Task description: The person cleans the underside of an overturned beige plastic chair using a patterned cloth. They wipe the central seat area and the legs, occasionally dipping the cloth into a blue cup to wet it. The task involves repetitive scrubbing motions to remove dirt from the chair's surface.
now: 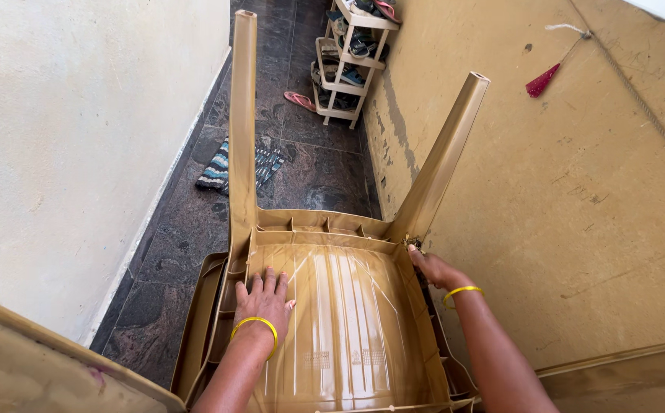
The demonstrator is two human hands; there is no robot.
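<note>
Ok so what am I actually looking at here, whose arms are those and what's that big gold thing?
This is one picture from a camera worn on a person's head, looking down at their own two bare arms. The gold thing is a plastic chair turned upside down, two legs pointing away. The left hand lies flat on the seat's underside; the right hand touches the rim by a leg. Both wrists wear yellow bangles. Beyond, on the dark stone floor, lie a striped mat and a shoe rack.
</note>
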